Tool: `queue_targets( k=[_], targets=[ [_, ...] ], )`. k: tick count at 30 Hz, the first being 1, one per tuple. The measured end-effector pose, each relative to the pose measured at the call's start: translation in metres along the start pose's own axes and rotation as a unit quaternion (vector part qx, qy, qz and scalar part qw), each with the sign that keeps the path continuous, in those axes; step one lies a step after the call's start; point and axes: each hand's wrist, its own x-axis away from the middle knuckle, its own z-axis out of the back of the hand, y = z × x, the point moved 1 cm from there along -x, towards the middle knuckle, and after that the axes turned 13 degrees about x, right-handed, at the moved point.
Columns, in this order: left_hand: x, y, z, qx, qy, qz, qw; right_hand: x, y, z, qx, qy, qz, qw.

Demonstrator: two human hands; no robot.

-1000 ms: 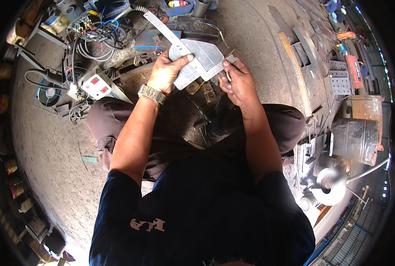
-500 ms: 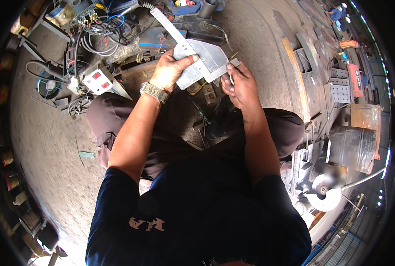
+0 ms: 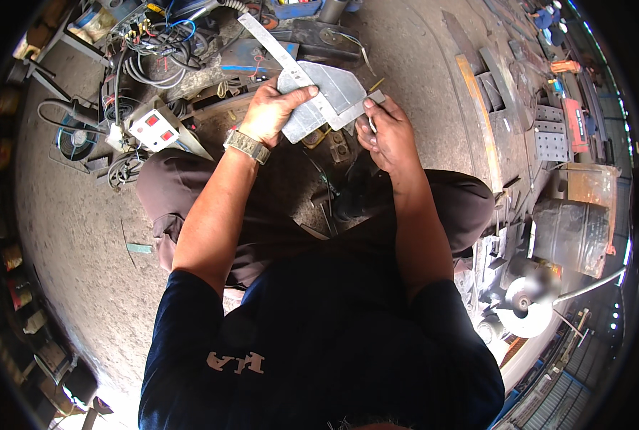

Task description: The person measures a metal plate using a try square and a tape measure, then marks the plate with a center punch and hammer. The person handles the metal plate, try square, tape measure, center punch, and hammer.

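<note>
Apparently, a metal square is being lined up with a grey plate, and a flush, steady fit seems called for next. Far in the scene, near the centre, the 2 pieces are clamped by the left hand, its thumb pressed on top, its other fingers mostly hidden. Further right, the square's short arm is pinched between thumb and bent fingers of the right hand, with little spread.
</note>
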Motion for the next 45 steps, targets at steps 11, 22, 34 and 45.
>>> queue_targets(
  k=[11, 22, 34, 45],
  targets=[
    [-0.001, -0.002, 0.001, 0.001, 0.007, 0.004, 1.000, -0.001, 0.002, 0.001, -0.012, 0.004, -0.014, 1.000],
    [-0.001, -0.003, 0.001, 0.004, 0.016, 0.016, 1.000, -0.004, 0.007, 0.004, -0.001, -0.003, -0.012, 1.000],
    [0.001, -0.006, -0.001, -0.022, 0.075, 0.049, 0.996, -0.005, 0.012, 0.009, 0.017, 0.010, -0.039, 0.999],
    [-0.002, -0.016, 0.004, -0.020, 0.103, 0.045, 0.993, -0.006, 0.014, 0.008, 0.007, 0.018, -0.047, 0.999]
  ],
)
